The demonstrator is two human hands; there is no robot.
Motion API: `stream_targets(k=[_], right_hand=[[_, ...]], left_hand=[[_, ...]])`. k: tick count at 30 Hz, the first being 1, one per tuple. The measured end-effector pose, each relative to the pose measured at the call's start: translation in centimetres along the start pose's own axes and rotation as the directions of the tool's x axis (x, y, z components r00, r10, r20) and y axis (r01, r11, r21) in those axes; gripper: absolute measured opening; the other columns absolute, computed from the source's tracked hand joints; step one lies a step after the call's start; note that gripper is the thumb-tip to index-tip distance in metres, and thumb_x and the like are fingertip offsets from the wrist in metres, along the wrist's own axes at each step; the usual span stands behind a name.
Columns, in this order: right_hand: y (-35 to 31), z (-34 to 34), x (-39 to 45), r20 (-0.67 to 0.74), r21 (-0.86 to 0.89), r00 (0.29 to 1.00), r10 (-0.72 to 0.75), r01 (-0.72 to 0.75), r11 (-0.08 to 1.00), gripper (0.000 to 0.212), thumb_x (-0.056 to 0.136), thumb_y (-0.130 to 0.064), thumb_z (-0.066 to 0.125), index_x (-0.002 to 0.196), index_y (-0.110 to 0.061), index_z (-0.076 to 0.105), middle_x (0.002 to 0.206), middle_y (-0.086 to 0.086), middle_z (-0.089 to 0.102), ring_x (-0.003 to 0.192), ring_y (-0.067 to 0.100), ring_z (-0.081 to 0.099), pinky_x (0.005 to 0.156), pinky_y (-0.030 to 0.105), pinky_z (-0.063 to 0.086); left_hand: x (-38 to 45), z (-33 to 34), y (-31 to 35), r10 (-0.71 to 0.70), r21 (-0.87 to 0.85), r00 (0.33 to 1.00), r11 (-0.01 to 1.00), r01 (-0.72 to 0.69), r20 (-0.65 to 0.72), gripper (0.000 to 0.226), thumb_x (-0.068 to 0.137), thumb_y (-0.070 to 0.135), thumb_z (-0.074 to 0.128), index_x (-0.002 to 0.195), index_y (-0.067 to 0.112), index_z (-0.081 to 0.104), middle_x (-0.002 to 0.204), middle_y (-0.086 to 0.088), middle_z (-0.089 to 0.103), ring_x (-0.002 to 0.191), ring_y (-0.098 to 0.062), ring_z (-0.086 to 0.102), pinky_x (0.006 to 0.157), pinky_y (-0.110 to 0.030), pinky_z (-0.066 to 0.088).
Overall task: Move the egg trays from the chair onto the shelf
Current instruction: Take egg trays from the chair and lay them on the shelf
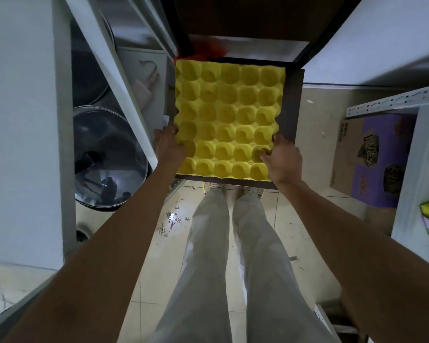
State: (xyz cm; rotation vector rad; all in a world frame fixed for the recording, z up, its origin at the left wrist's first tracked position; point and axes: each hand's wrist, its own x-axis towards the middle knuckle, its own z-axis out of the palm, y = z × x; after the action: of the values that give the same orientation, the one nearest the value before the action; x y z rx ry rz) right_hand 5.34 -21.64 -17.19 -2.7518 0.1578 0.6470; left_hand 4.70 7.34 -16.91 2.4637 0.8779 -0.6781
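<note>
Egg tray (227,120), bright yellow with rows of cups facing up, is gripped at its near corners by both hands. On the near left edge the left hand (168,144) closes around the rim, its fingers tucked under the tray and out of sight. At the near right corner the right hand (281,160) clamps the rim, thumb and fingertips pressing into a cup of the second row from the near edge. From this grip the tray stretches away from the person, lying flat over the dark seat of the chair (291,112), whose brown surface shows as a strip along the tray's right side and near edge. Whether it is one tray or a stack cannot be told from above, nor whether it rests on the seat or is just lifted. Something red (209,52) peeks out behind the far edge, blurred. Left of the chair stands a shelf (114,63) holding glass pot lids (107,159). To the right sits a purple cardboard box (377,159).
</note>
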Motion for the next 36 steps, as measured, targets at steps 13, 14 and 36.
stream_targets(k=[13, 14, 36], right_hand=[[1.2, -1.3, 0.1, 0.242, 0.588, 0.948, 0.209, -0.314, 0.745, 0.045, 0.087, -0.027, 0.078, 0.126, -0.009, 0.066, 0.112, 0.004, 0.073, 0.105, 0.024, 0.070, 0.091, 0.041, 0.058], [1.2, -1.5, -0.1, 0.257, 0.597, 0.945, 0.201, -0.319, 0.736, 0.044, 0.088, -0.028, 0.076, 0.127, -0.009, 0.066, 0.113, 0.003, 0.073, 0.107, 0.024, 0.070, 0.093, 0.043, 0.058], [1.0, -11.6, -5.8, 0.307, 0.869, 0.924, 0.230, -0.370, 0.329, 0.026, 0.102, -0.029, 0.066, 0.120, -0.010, 0.068, 0.114, 0.007, 0.072, 0.106, 0.027, 0.071, 0.087, 0.040, 0.061]], left_hand=[[-0.7, -2.2, 1.2, -0.051, -0.223, 0.994, 0.972, 0.073, 0.101, 0.036, 0.083, 0.003, 0.067, 0.118, 0.011, 0.070, 0.110, -0.010, 0.070, 0.103, -0.031, 0.066, 0.089, -0.036, 0.054], [-1.0, -2.5, 1.1, -0.058, -0.275, 0.992, 0.957, 0.088, 0.115, 0.038, 0.082, 0.001, 0.068, 0.119, 0.011, 0.070, 0.107, -0.006, 0.069, 0.101, -0.027, 0.065, 0.087, -0.033, 0.053], [-7.9, -11.2, 6.9, -0.003, -0.773, 0.918, 0.538, 0.336, 0.397, 0.035, 0.101, 0.012, 0.066, 0.135, 0.009, 0.058, 0.115, -0.008, 0.071, 0.091, -0.023, 0.071, 0.068, -0.033, 0.060]])
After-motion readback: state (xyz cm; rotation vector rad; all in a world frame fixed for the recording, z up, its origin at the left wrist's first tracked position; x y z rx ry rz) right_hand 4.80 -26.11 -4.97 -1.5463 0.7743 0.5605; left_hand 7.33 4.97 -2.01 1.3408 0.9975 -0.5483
